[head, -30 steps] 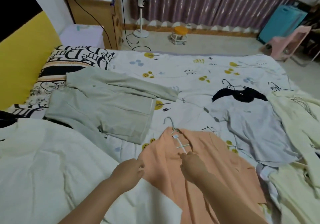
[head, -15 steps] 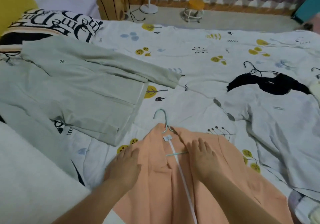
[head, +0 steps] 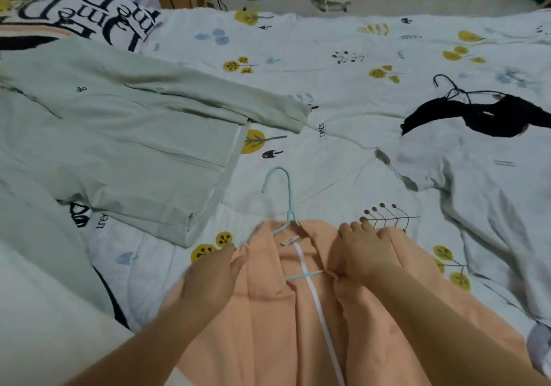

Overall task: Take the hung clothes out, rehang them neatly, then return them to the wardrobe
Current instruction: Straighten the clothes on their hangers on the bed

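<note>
Peach top [head: 268,320] flat on bed [head: 343,93], teal hanger [head: 284,203] inside neck, hook sticking out beyond collar. Left hand [head: 211,278] on left shoulder, right hand [head: 360,254] on right shoulder, both flat, fingers straight, pressing fabric. Grey jacket [head: 125,135] lies left.

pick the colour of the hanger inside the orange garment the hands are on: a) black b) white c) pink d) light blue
d, the hanger whose hook sticks out of the collar of the orange garment is light blue; the black hanger lies far off with the dark top.
</note>
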Motion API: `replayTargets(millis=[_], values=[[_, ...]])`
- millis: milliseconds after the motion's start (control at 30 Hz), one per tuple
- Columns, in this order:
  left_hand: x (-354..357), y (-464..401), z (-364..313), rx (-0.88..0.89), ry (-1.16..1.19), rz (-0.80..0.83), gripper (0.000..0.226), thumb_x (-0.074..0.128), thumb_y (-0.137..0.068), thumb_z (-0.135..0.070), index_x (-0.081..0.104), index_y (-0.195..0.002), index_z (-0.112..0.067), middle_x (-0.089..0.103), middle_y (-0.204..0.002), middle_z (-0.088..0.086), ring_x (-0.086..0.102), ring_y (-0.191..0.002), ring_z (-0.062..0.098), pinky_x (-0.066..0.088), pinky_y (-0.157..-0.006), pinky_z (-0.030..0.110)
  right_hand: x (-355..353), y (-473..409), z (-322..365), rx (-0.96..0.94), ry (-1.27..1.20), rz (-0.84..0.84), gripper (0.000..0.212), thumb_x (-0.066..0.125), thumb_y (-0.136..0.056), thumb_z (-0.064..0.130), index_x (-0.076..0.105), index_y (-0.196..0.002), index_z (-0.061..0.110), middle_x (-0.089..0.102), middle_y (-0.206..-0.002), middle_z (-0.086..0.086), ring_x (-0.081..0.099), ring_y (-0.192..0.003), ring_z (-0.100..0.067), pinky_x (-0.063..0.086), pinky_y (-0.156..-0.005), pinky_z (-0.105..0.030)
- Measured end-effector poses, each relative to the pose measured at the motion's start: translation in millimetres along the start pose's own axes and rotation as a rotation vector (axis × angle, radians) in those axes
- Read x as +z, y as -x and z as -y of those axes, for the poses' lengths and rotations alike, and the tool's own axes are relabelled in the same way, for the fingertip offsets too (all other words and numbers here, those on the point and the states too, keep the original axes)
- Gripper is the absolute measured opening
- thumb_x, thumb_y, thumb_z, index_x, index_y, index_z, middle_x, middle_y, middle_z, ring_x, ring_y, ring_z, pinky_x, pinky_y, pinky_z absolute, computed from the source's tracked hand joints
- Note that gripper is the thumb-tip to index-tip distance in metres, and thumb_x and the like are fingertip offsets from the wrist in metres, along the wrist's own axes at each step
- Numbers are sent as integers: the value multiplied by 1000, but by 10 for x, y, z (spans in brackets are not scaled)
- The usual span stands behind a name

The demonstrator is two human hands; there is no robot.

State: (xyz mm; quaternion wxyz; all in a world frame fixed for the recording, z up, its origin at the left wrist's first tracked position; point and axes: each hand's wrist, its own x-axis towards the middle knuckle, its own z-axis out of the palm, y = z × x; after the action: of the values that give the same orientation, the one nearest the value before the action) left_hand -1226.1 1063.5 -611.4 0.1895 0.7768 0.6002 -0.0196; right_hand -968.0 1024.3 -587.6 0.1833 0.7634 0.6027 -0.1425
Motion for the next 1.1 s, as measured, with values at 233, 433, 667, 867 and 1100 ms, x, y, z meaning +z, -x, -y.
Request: replayTargets(millis=[233, 433, 667, 867, 1100], values=[[-522, 529, -56, 101, 156, -150, 27, 48, -89, -50, 56, -96, -26, 61, -71, -4, 63, -82, 19, 28, -59, 28, -422, 648, -109, -35, -158, -198, 15, 34, -83, 30, 30, -70, 26, 61, -102, 1, 54, -104, -22, 29, -91, -31], [-1302, 874, -247, 139, 194, -185, 32, 51, -88, -49, 62, -94, -19, 68, -88, 2, 62, -88, 19, 27, -61, 27, -1060, 1471, -196, 5, -118, -391, 42, 54, -86, 39, 21, -64, 24, 54, -61, 2, 58, -70, -19, 13, -61, -37], [-2397, 1311, -711, 285, 139, -152, 46, 55, -86, -49, 29, -58, -22, 44, -58, -2, 54, -73, 22, 23, -58, 30, -2076, 2388, -414, 157, -101, -617, 16, 44, -92, 33, 38, -78, 27, 64, -80, 5, 58, -78, -19, 16, -60, -32], [-3224, 1618, -1031, 428, 141, -145, 42, 58, -82, -43, 38, -57, -17, 46, -58, 1, 47, -65, 18, 29, -58, 34, -2890, 2907, -554, 77, -85, -907, 39, 84, -52, 9, 47, -52, 16, 47, -41, 0, 50, -39, -26, 13, -48, -21], [-4178, 1878, -1278, 519, 299, -206, 37, 52, -76, -44, 38, -52, -19, 43, -51, -3, 44, -57, 12, 34, -59, 34, -3485, 2981, -686, 205, -265, -1012, 8, 64, -79, 9, 58, -74, 10, 62, -69, -11, 56, -71, -34, 25, -60, -33]])
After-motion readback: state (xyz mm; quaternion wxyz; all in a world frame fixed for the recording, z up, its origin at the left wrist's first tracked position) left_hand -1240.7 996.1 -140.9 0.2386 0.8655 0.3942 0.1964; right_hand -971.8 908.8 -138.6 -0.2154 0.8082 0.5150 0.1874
